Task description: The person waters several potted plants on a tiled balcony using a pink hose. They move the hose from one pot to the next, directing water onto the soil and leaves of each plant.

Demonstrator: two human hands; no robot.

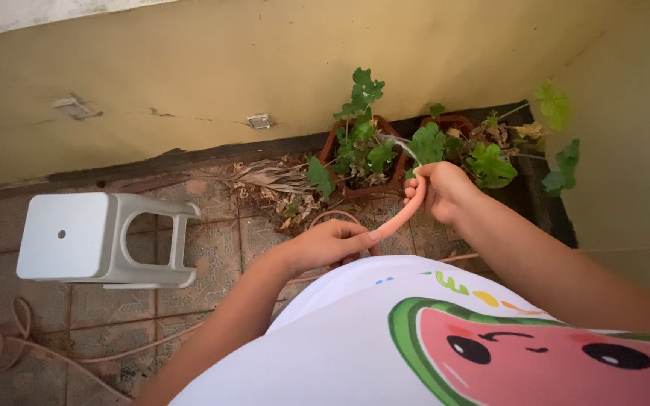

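Seen from the head camera: pink hose (399,216) held in both hands, long axis running diagonally, low near the body and rising up and to the right toward the wall. Right hand (445,189) closed around the upper tip, fingers wrapped tight, thin jet of water (400,145) leaving the tip up and leftward toward the terracotta pot (334,150) with its green leafy plant (359,124). Left hand (332,244) lower down and nearer the body, fingers loosely curled, thumb and fingertips pinching the hose just below the bend; how firmly, hard to tell. Right hand clearly the nearer one to the pots, almost over the second pot (457,122) at the corner, with dry leaves (276,184) to the left of the first. Rest of the hose trailing down under the left hand, then looping across the tiled floor (212,240) to far left. White plastic stool (95,239) well apart on the left, lying on its side. White shirt with watermelon print (520,349) filling the lower frame.
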